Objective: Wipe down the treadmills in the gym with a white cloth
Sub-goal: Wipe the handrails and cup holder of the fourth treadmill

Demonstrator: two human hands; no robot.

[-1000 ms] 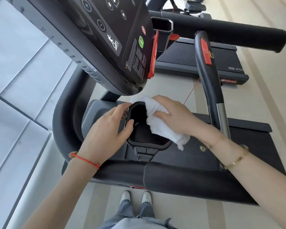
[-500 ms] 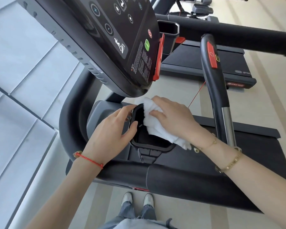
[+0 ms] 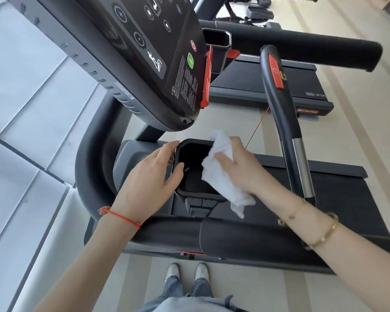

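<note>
Bunching the white cloth at the cup holder rim, the right hand has its grip closed round it; the cloth looks soft, light and floppy, best held wadded mid-fold. The left hand, fingers relaxed, steadies the holder's opposite edge.

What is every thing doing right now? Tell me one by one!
white cloth: bunched, draped over the cup holder's right rim.
right hand: grips the cloth.
left hand: fingers rest on the holder's left rim, thumb over the edge.
cup holder: uncovered, dark inside.
console: tilted, screen dark.
</note>
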